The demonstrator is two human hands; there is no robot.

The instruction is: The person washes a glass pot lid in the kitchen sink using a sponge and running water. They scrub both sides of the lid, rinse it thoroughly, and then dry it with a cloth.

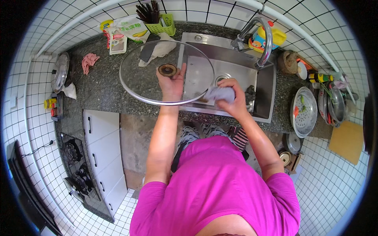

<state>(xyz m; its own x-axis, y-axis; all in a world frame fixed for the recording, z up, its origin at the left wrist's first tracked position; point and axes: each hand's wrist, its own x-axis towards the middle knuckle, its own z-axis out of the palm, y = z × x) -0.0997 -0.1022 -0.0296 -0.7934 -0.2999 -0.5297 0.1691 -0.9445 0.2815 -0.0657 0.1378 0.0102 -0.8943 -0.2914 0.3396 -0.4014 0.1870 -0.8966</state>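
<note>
A large, round glass pot lid [141,79] with a metal rim is held up over the counter and the left edge of the stainless steel sink [203,66]. My left hand [173,84] supports it from beneath and shows through the glass, fingers around the brown knob [167,70] at its centre. In my right hand [236,96] is a bunched greyish cloth [221,94], blurred, at the lid's right rim. Whether the cloth presses on the glass is hard to tell.
A curved chrome faucet [264,38] rises behind the sink. A metal colander [304,112] with vegetable pieces stands right. On the granite counter are a pink cloth [89,62], food packets [118,41] and a green chopstick basket [165,26]. A gas stove [78,165] is at left.
</note>
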